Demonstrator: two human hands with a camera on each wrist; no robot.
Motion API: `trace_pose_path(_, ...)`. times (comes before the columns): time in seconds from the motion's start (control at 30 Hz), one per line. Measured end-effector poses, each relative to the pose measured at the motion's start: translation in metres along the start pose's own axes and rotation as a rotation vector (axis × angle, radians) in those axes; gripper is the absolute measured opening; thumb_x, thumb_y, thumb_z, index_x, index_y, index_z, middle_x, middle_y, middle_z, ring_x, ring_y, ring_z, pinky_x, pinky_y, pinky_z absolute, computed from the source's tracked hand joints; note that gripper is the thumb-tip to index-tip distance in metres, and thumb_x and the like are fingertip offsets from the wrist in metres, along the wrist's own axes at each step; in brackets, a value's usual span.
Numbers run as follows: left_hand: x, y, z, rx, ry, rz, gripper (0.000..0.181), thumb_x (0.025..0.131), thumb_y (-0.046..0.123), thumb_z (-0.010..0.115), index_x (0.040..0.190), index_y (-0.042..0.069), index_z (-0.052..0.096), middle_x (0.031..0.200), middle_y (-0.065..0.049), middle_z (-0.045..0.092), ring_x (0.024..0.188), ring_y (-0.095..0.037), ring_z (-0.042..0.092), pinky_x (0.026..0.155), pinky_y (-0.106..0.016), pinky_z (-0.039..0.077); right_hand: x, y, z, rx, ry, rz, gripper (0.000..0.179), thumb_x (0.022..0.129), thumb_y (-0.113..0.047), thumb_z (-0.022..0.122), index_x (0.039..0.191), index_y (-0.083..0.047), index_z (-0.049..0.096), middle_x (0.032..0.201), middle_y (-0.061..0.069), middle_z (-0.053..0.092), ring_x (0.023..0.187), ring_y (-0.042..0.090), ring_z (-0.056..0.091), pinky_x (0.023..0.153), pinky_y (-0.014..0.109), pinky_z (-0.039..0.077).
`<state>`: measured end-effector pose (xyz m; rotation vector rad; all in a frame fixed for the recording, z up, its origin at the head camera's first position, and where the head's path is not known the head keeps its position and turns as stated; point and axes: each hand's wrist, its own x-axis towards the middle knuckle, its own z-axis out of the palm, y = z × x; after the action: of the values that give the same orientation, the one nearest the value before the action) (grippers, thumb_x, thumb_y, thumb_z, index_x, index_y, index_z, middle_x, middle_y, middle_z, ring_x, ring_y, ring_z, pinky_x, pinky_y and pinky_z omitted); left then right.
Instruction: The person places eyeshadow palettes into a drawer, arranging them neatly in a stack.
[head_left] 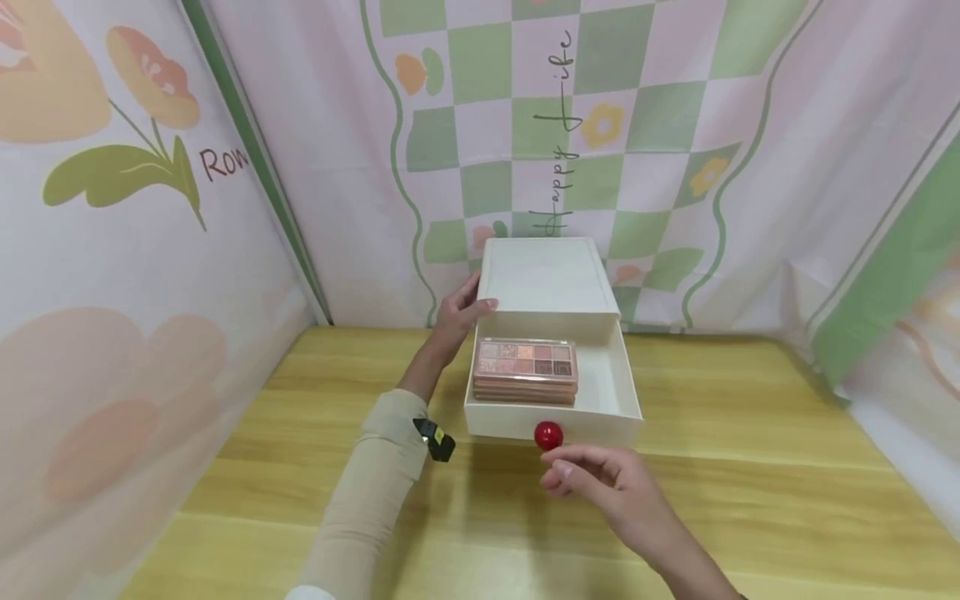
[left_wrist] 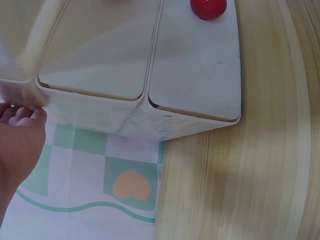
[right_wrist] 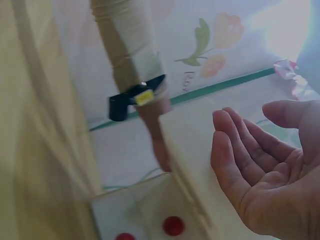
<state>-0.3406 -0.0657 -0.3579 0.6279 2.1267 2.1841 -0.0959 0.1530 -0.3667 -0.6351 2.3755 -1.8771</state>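
Note:
A white drawer cabinet (head_left: 547, 271) stands against the back curtain, its top drawer (head_left: 592, 425) pulled out. In the drawer's left part lies a stack of eyeshadow palettes (head_left: 525, 363), the uppermost showing its pans through a clear lid. My left hand (head_left: 456, 321) rests against the cabinet's left side, thumb over the top edge; the left wrist view shows this hand (left_wrist: 22, 135) beside the upper drawer. Just below the drawer's red round knob (head_left: 548, 435), my right hand (head_left: 603, 492) hovers with loosely bent fingers. Nothing is in its grasp, as the right wrist view shows (right_wrist: 272, 175).
Lower drawers with a red knob (left_wrist: 209, 6) show in the left wrist view. The cabinet stands on a wooden table (head_left: 300, 467). Patterned curtains (head_left: 150, 292) hang at the left, back and right. A black band (head_left: 435, 440) circles my left sleeve.

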Motion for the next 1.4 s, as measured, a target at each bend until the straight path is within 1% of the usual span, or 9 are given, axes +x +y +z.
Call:
trace_pose_path(0.1,0.001,0.001,-0.001,-0.002,0.006,0.006,0.078,0.091,0.02,0.064,0.161,0.014,0.028,0.17,-0.008,0.027,0.156,-0.026,0.033,0.128,-0.038,0.031,0.002,0.009,0.004,0.07,-0.03,0.064,0.034,0.105,-0.014,0.05,0.124,0.012,0.063,0.098,-0.002,0.078,0.088,0.006,0.074,0.083,0.026,0.064)
trace_pose_path(0.2,0.001,0.001,-0.001,-0.003,0.005,0.009,0.077,0.092,0.019,0.063,0.161,0.014,0.029,0.17,-0.008,0.027,0.155,-0.026,0.033,0.128,-0.038,0.031,0.003,0.016,0.008,0.154,-0.067,0.126,0.041,0.107,-0.017,0.047,0.13,0.015,0.057,0.102,-0.006,0.078,0.093,0.007,0.075,0.087,0.026,0.063)
trace_pose_path(0.33,0.0,0.001,-0.001,-0.001,-0.002,0.006,0.077,0.092,0.019,0.064,0.16,0.015,0.03,0.169,-0.007,0.028,0.155,-0.025,0.035,0.128,-0.037,0.032,0.006,0.023,0.012,0.317,-0.142,0.21,0.054,0.108,-0.023,0.042,0.142,0.018,0.042,0.111,-0.008,0.078,0.104,0.009,0.074,0.096,0.025,0.06)
trace_pose_path(0.47,0.0,0.001,-0.001,0.003,0.001,0.007,0.077,0.091,0.02,0.064,0.16,0.016,0.03,0.169,-0.008,0.029,0.154,-0.026,0.035,0.127,-0.038,0.033,0.011,0.024,0.013,0.462,-0.192,0.258,0.061,0.11,-0.029,0.035,0.149,0.017,0.028,0.118,-0.004,0.076,0.112,0.012,0.073,0.1,0.026,0.059)
trace_pose_path(0.6,0.001,0.0,-0.002,0.004,0.005,0.008,0.077,0.091,0.02,0.064,0.16,0.015,0.03,0.169,-0.007,0.028,0.155,-0.026,0.033,0.128,-0.039,0.031,0.018,0.022,0.012,0.534,-0.21,0.279,0.058,0.11,-0.035,0.03,0.147,0.009,0.039,0.116,-0.004,0.077,0.113,0.014,0.072,0.1,0.028,0.059)
trace_pose_path(0.73,0.0,0.0,-0.002,-0.001,0.005,0.006,0.077,0.091,0.019,0.064,0.16,0.016,0.03,0.169,-0.008,0.029,0.155,-0.026,0.034,0.128,-0.039,0.032,0.026,0.02,0.012,0.601,-0.193,0.294,0.046,0.11,-0.039,0.032,0.131,-0.006,0.056,0.113,-0.002,0.078,0.11,0.014,0.073,0.099,0.027,0.059)
trace_pose_path(0.83,-0.001,0.0,-0.001,-0.002,0.005,0.001,0.077,0.091,0.019,0.064,0.16,0.017,0.031,0.169,-0.008,0.03,0.154,-0.027,0.036,0.127,-0.039,0.033,0.029,0.02,0.013,0.637,-0.188,0.285,0.042,0.111,-0.038,0.032,0.123,-0.012,0.061,0.111,-0.002,0.079,0.108,0.014,0.074,0.098,0.027,0.06)
trace_pose_path(1.17,-0.002,0.001,0.0,0.001,0.013,0.001,0.076,0.092,0.018,0.064,0.16,0.016,0.03,0.168,-0.009,0.03,0.153,-0.027,0.037,0.127,-0.039,0.034,0.031,0.018,0.015,0.681,-0.176,0.231,0.039,0.111,-0.034,0.031,0.113,-0.015,0.065,0.108,-0.003,0.08,0.105,0.011,0.075,0.095,0.025,0.06)
trace_pose_path(1.4,-0.003,0.002,0.002,0.0,0.006,0.025,0.076,0.092,0.016,0.063,0.16,0.013,0.03,0.167,-0.012,0.032,0.152,-0.029,0.039,0.126,-0.04,0.036,0.033,0.015,0.016,0.659,-0.095,0.25,0.037,0.111,-0.036,0.032,0.111,-0.015,0.063,0.104,-0.005,0.079,0.101,0.01,0.075,0.093,0.024,0.061)
